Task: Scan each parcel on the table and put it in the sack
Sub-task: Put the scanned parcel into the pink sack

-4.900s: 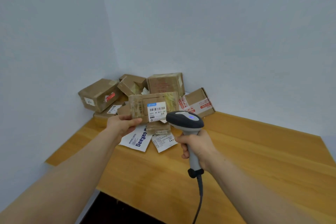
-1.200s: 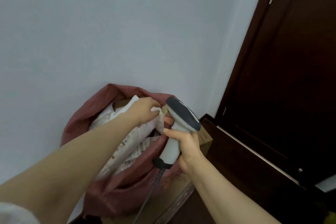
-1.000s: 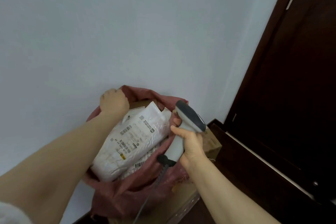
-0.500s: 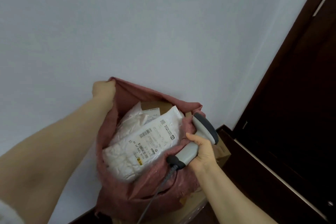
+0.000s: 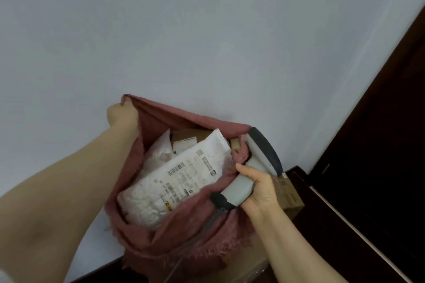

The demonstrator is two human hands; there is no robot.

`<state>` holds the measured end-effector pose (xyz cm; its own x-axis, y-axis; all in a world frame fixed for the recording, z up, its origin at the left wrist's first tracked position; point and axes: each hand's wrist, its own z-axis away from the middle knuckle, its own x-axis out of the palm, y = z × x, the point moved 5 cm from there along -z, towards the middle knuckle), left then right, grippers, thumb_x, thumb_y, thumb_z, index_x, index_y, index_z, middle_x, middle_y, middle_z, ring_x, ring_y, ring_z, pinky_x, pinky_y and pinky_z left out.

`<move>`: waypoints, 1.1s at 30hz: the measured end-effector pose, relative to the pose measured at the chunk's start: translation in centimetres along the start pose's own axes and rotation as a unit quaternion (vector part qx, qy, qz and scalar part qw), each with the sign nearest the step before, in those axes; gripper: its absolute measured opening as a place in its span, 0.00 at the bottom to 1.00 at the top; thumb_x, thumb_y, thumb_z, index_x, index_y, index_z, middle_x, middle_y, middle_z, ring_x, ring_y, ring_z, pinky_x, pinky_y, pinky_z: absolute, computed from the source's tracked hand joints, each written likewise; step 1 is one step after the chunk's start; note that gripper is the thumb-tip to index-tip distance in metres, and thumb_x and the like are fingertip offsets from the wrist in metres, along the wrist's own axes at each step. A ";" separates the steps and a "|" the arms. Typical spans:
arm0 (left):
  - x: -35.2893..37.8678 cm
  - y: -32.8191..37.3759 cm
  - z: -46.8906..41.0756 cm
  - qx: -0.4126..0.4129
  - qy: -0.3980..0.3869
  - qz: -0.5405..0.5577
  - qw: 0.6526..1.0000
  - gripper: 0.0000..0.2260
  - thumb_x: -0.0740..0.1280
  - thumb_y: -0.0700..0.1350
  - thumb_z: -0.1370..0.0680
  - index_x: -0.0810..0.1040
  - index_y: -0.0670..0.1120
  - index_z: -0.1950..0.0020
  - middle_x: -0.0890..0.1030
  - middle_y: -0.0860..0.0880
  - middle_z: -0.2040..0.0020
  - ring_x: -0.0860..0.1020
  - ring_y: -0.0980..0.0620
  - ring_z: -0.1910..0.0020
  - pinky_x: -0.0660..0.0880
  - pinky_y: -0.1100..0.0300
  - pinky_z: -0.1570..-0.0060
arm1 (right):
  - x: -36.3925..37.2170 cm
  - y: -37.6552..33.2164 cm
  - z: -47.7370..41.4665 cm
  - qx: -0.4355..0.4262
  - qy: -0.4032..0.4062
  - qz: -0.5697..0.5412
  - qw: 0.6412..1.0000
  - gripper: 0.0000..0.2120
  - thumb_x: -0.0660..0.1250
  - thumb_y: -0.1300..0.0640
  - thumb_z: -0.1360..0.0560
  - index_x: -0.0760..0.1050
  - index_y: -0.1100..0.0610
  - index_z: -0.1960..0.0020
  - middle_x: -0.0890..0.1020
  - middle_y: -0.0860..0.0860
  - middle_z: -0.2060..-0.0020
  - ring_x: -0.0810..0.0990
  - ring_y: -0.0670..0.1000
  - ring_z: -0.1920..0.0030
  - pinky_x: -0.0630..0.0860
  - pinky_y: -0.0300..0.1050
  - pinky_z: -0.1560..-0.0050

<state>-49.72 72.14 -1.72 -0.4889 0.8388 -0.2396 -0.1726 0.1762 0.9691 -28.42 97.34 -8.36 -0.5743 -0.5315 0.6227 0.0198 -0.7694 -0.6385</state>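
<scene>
A dusty-red cloth sack (image 5: 184, 243) stands against the wall with its mouth held wide. My left hand (image 5: 122, 116) grips the sack's far-left rim and lifts it. My right hand (image 5: 257, 187) holds the grey barcode scanner (image 5: 257, 163) against the sack's right rim; its cable hangs down the front. Inside lies a white padded mailer (image 5: 174, 181) with a printed label facing up. A brown cardboard parcel (image 5: 190, 136) shows behind it, with crumpled white packaging to its left. The table with its parcels is out of view.
A cardboard box (image 5: 289, 193) sits on the floor right of the sack, and another box edge shows beneath it. A dark wooden door (image 5: 379, 145) fills the right side. A pale wall stands behind the sack.
My left hand let go of the parcels inside the sack, took the rim and pulled it up and left, which opened the mouth wider. My right hand stayed on the scanner at the right rim.
</scene>
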 end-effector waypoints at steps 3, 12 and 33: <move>-0.4 -2.0 0.6 0.002 -0.034 -0.076 0.997 0.20 0.59 0.47 0.19 0.76 0.30 0.44 0.79 0.32 0.47 0.77 0.35 0.44 0.73 0.47 0.45 | -0.6 0.2 -0.4 0.005 0.017 0.018 1.000 0.23 0.73 0.68 0.42 0.80 0.63 0.47 0.83 0.60 0.52 0.81 0.58 0.57 0.81 0.54 0.52; -3.0 -2.1 6.8 -0.030 -0.347 -0.350 0.870 0.26 0.79 0.55 0.37 0.71 0.45 0.48 0.75 0.47 0.47 0.75 0.44 0.45 0.74 0.52 0.49 | -1.3 0.4 -0.6 -0.016 0.066 0.030 0.997 0.34 0.76 0.67 0.49 0.79 0.64 0.42 0.83 0.61 0.46 0.82 0.62 0.48 0.78 0.64 0.44; -9.7 -1.4 6.2 0.079 -0.132 -0.409 0.900 0.07 0.64 0.39 0.27 0.73 0.37 0.63 0.74 0.43 0.69 0.72 0.46 0.70 0.69 0.60 0.70 | 1.4 -0.2 1.5 0.008 -0.073 0.023 0.997 0.09 0.69 0.70 0.30 0.75 0.60 0.66 0.79 0.51 0.74 0.79 0.49 0.73 0.80 0.42 0.66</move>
<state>-39.43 66.90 -0.39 -0.0297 0.4855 -0.8737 -0.2474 0.8433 0.4770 -27.98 96.21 -6.66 -0.4473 -0.6119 0.6524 0.0579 -0.7477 -0.6615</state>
